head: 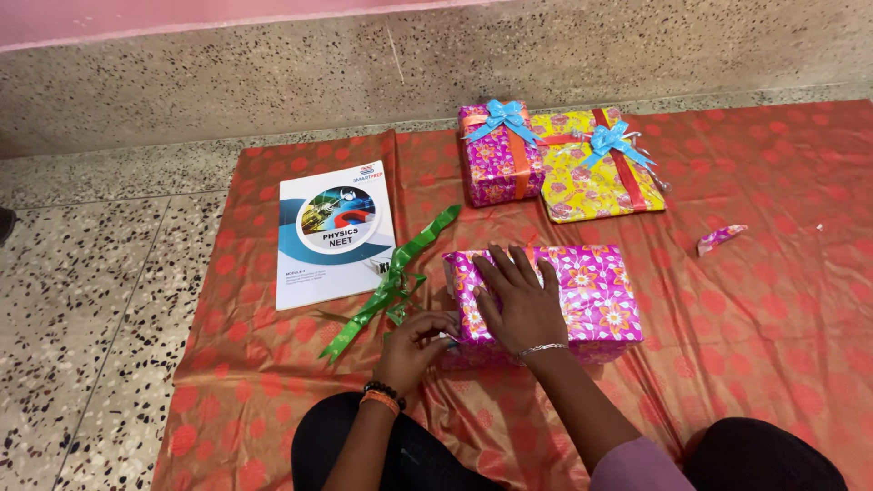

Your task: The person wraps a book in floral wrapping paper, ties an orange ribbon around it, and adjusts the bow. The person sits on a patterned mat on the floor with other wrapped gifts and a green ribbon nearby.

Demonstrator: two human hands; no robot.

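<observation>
We have the box wrapped in pink flowered paper [582, 295] lying on the orange dotted cloth [773, 300]. Our right hand [523, 305] presses flat on its top, fingers spread wide; our left hand [414, 345] pinches the box's near-left corner. Best keep that palm firm while creasing. Left of the box lies a green ribbon [391, 286], further left a white book [332, 232]; beyond it, two bowed gifts [559, 159].

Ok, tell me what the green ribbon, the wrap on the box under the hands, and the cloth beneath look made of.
Green ribbon: likely thin plastic or foil gift ribbon; it glints and holds stiff folds.
Wrap on the pink box: glossy printed gift paper, possibly metallic; floral pattern, sheen, crisp edges.
Orange-red cloth: seemingly a satiny woven fabric; soft wrinkles, shiny highlights, dotted motifs.
</observation>
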